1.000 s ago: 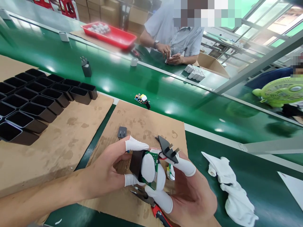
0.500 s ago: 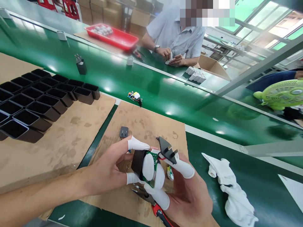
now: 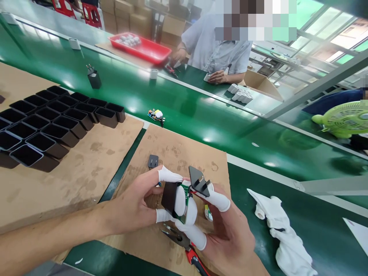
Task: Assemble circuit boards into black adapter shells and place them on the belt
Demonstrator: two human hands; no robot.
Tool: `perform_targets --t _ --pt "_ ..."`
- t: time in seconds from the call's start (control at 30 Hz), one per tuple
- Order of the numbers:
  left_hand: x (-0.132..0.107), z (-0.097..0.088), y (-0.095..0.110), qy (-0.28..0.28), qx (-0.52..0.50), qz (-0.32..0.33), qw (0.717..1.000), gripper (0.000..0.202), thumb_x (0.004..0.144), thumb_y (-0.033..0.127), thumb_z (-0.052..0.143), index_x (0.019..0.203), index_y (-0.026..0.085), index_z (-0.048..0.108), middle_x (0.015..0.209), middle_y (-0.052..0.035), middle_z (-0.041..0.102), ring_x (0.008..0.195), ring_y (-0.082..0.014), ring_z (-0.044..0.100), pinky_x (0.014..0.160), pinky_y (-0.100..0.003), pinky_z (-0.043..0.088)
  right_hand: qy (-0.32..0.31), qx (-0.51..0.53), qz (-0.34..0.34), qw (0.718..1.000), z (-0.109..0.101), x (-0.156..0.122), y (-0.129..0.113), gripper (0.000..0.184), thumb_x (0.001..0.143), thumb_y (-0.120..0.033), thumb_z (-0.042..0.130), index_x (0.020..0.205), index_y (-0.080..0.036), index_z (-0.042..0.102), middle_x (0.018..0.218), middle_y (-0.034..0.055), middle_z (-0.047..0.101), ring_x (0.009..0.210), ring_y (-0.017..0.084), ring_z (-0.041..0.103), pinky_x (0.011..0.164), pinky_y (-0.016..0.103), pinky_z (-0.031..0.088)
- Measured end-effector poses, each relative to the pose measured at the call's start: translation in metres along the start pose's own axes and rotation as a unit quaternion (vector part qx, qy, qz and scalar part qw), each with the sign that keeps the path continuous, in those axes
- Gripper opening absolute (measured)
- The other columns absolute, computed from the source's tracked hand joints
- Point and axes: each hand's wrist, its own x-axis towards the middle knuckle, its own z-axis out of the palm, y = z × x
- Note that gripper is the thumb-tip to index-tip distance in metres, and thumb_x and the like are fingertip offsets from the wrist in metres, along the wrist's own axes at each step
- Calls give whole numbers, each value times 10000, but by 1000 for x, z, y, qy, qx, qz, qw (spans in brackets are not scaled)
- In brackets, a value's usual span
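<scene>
Between thumb and fingers my left hand (image 3: 140, 199) grips a black plastic charger case (image 3: 170, 197), its open end facing right. My right hand (image 3: 227, 222) pinches a green circuit board (image 3: 187, 190) with white pads (image 3: 191, 212) on it, partly inside the case. A black plug cover (image 3: 198, 181) with metal prongs hangs by wires from the board, against my right fingers. White finger cots (image 3: 169, 174) cover several fingertips. Below the hands lie red-handled pliers (image 3: 184, 241). A small yellow-green part (image 3: 208, 212) shows beside my right hand, and a dark plug cover (image 3: 153, 161) rests behind the left.
Rows of black open cases (image 3: 59, 132) stand on cardboard (image 3: 94, 165) at left. A circuit board (image 3: 156, 116) and a plug unit (image 3: 93, 78) sit on the green belt (image 3: 189, 126). White cloth (image 3: 284, 234) lies at right. Across the belt are a co-worker (image 3: 217, 50) and red tray (image 3: 140, 48).
The board has gone deeper into the case, and my right hand has moved slightly left. Items on the belt shifted left in view. The co-worker's hands moved apart.
</scene>
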Motion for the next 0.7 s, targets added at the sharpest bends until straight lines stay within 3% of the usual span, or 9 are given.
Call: perform_targets --t 0.1,0.3,0.5,0.6,0.7 --pt "0 -1 1 -9 23 -9 1000 574 873 55 895 1390 260 754 1351 -83 736 1227 -254 780 1081 -360 684 -12 -9 -9 1000 -2 9 -9 814 941 -241 942 1656 -373 576 1539 126 662 1379 367 690 1095 490 665" --pt "1 3 5 -34 -9 -33 999 587 884 68 888 1415 263 735 1271 -62 803 1016 -212 807 1030 -383 689 -40 -3 11 999 -1 18 -18 770 954 -342 942 1641 -369 594 1525 124 645 1405 349 675 1134 445 634" --pt "5 7 11 -24 13 -30 999 516 881 97 893 1350 266 760 1356 -79 794 1231 -303 790 1109 -428 667 -28 -5 30 999 1 13 -11 769 904 -317 989 1593 -379 652 1568 120 656 1413 367 692 1153 466 625" --pt "6 8 11 -16 -2 -5 1000 500 908 105 881 1360 266 739 1331 -74 792 1198 -279 801 1096 -416 672 19 46 20 999 -7 11 -8 541 1029 -361 848 1547 -344 693 1465 133 724 1344 361 730 1075 488 650" --pt "7 6 9 10 1 12 1000 474 916 135 886 1344 270 733 1286 -59 790 1164 -250 799 1079 -387 659 106 12 -13 994 -22 26 -7 232 1135 -343 670 1305 -319 827 1262 111 791 1188 314 771 950 441 641"
